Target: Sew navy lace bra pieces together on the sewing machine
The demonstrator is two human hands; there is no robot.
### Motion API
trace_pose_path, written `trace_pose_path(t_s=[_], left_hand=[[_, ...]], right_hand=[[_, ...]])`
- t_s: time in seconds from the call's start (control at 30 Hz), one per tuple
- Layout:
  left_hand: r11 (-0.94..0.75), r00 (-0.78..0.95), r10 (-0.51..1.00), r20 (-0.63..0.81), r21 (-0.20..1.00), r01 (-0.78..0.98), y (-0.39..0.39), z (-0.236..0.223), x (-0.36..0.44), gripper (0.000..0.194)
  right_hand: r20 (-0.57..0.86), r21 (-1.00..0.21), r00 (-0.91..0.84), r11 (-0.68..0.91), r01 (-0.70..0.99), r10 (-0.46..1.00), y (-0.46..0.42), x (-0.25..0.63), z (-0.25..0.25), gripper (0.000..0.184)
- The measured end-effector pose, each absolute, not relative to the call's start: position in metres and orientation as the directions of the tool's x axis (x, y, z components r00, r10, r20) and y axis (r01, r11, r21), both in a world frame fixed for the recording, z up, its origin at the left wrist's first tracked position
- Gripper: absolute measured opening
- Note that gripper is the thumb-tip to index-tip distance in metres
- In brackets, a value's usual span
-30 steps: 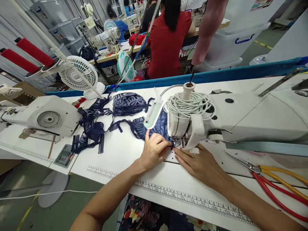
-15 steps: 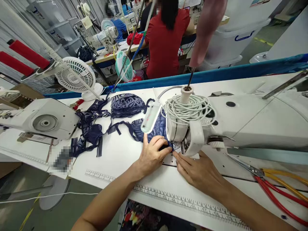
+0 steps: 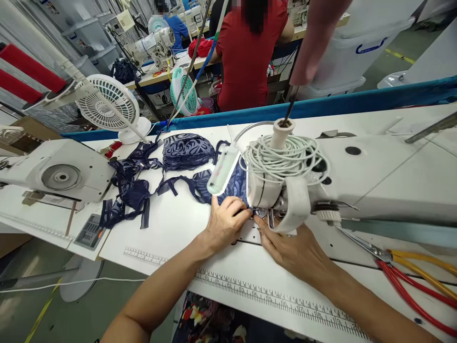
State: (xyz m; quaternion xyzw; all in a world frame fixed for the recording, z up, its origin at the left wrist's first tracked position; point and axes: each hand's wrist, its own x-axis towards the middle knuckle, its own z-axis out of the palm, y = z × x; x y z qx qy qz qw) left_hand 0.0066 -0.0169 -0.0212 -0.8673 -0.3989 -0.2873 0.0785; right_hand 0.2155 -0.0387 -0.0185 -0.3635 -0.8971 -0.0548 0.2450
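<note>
A navy patterned bra (image 3: 237, 183) lies under the head of the white sewing machine (image 3: 266, 190), its near edge at the presser foot (image 3: 262, 213). My left hand (image 3: 226, 221) is closed on that edge, thumb and fingers together just left of the foot. My right hand (image 3: 296, 250) lies flat on the machine bed with its fingers stretched out. Its index fingertip touches near the foot, and its thumb is partly hidden by the machine head. A pale elongated lamp (image 3: 224, 170) hangs over the fabric. Coiled white cable (image 3: 285, 159) sits on the machine.
Left of my hands lie a navy moulded cup piece (image 3: 187, 151) and tangled navy straps (image 3: 134, 193). Scissors (image 3: 382, 255) with red and yellow handles lie right. Beyond are a calculator (image 3: 90, 232), a second machine (image 3: 62, 171), a white fan (image 3: 109, 102) and a person in red (image 3: 243, 62).
The view has shifted slightly. Less of the dark fabric edge shows between my left fingers and the presser foot. Both hands stay beside the foot, with the right hand slightly farther in.
</note>
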Motion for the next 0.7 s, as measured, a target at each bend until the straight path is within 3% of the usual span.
trace_pose_path(t_s=[0.3, 0.47, 0.7], left_hand=[[-0.489, 0.411, 0.871, 0.27, 0.386, 0.783, -0.013, -0.007, 0.006, 0.014], [-0.43, 0.398, 0.902, 0.169, 0.445, 0.785, -0.009, -0.001, 0.008, 0.01], [-0.4, 0.359, 0.916, 0.178, 0.456, 0.795, -0.01, -0.002, 0.009, 0.01]], right_hand=[[0.528, -0.063, -0.607, 0.74, 0.669, 0.594, -0.038, 0.217, -0.029, 0.032], [0.507, -0.067, -0.614, 0.738, 0.671, 0.604, -0.038, 0.217, -0.028, 0.031], [0.544, -0.039, -0.613, 0.747, 0.663, 0.573, -0.038, 0.215, -0.026, 0.029]])
